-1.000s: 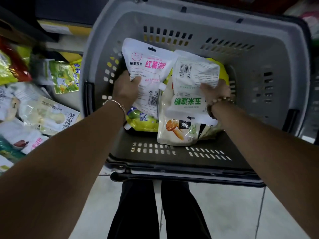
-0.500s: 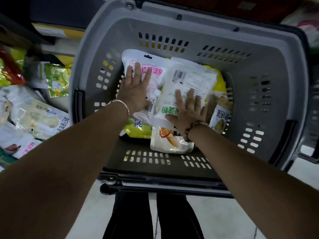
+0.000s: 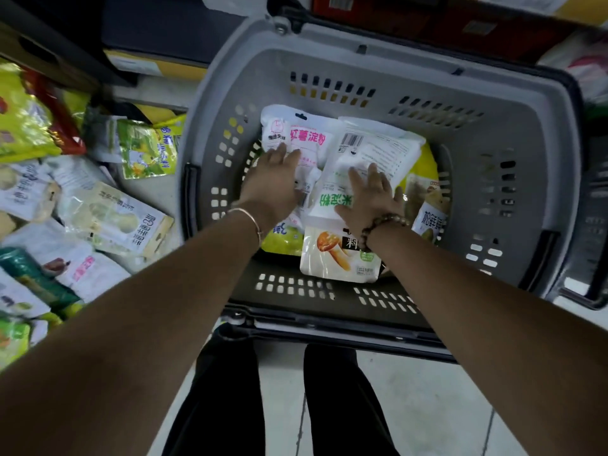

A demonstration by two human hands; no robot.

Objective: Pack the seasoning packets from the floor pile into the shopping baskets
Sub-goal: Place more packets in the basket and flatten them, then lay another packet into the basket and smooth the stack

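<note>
At the lower left of the frame the floor pile [image 3: 108, 218] is seen, with many seasoning pouches overlapped loosely on the tiles. In the middle of the frame the grey shopping basket [image 3: 526, 192] is set, and several packets are already laid flat in its bottom.

Nearest in the basket a mushroom-printed pouch [image 3: 339, 258] is lodged, partly covered by the layers above. The left hand [image 3: 274, 185] is laid flat on the white packet with pink lettering [image 3: 306, 136]; its grip is apart, with fingers straight and nothing pinched. The right hand [image 3: 368, 199] is pressed on the white packet with the barcode [image 3: 378, 146], its grip likewise apart. The two white packets are placed side by side, towards the basket's far wall.

The pouches are judged to be light, soft and powder-filled, so sagging is expected when one is lifted by a corner. The glossy film is likely slippery, and stacked pouches may slide. A hold is best taken across the flat body or at the stiffer sealed top edge.
</note>
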